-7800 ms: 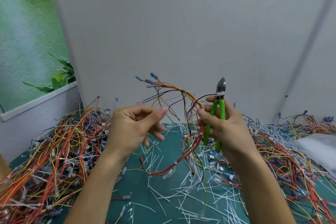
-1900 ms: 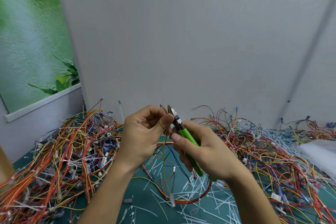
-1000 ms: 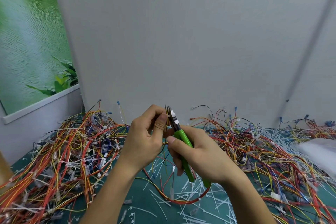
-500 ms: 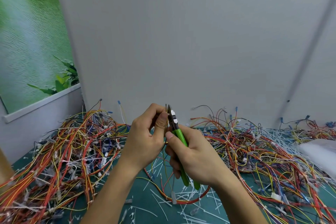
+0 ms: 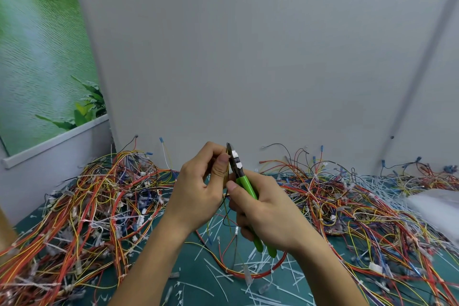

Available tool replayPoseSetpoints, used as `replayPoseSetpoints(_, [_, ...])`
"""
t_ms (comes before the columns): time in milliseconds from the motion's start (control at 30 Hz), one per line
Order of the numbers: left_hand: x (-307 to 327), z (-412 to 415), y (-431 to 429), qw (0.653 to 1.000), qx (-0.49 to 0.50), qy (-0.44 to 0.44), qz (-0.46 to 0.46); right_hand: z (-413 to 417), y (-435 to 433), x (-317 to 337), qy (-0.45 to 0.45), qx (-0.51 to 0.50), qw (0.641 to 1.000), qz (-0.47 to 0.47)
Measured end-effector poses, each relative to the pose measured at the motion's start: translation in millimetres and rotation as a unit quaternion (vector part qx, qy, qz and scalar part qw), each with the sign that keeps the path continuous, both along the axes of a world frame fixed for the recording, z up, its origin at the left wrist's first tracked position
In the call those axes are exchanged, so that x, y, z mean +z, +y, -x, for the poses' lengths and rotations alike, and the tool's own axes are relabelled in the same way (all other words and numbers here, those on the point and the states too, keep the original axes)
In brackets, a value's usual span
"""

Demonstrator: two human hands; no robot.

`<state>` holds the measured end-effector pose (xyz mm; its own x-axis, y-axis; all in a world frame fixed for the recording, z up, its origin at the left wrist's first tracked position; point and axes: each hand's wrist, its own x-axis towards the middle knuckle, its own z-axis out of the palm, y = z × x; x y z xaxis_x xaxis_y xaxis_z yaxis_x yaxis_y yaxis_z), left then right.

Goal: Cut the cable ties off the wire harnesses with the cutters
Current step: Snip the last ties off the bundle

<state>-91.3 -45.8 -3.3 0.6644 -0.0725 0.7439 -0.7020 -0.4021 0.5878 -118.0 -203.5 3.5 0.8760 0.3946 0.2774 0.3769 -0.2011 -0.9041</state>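
Between the two hands, the cutters [image 5: 245, 186] are pointing up and slightly left, their dark jaws looking nearly closed against thin strands of the wire harness [image 5: 224, 268]. The left hand [image 5: 198, 186] is pinching those strands between thumb and curled fingers, touching the left side of the cutters' head. Whether a tie is sitting in the blades is too small to tell. The right hand [image 5: 270, 213] is gripping the green handles, fingers wrapped round them and thumb lying along the upper one. Below the cutters, the harness's red loop is hanging down onto the teal mat [image 5: 188, 271], where white tie offcuts [image 5: 260, 288] are lying scattered. This litter is suggesting that many ties are already off. Left of the cutters, a big harness pile [image 5: 94, 206] is showing white bands around its bundles, so it is probably waiting its turn. Right of the cutters, another tangle [image 5: 360, 206] is spreading out with more offcuts mixed in; sorted or not, I cannot tell. By this reading, the job is looking well under way yet far from finished.
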Motion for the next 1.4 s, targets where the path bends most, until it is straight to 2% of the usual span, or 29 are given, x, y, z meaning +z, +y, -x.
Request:
replayPoseSetpoints(333, [-0.5,1.3,-3.5,1.000,-0.009,0.015,0.004,1.0,1.1,0.5,0.012,0.014,1.000,0.001])
replayPoseSetpoints(600, [1.5,2.4,-4.2,1.000,0.006,0.003,0.012,-3.0,4.2,-4.1,-0.038,-0.031,0.999,0.021])
replayPoseSetpoints(767, [0.7,2.1,-4.3,1.000,0.014,0.004,0.009,-2.0,1.8,-2.7,-0.012,-0.010,1.000,0.008])
replayPoseSetpoints(1400, [0.1,2.6,-6.1,1.000,0.015,0.009,-0.001,-1.8,-2.1,0.2,-0.020,-0.018,0.999,0.046])
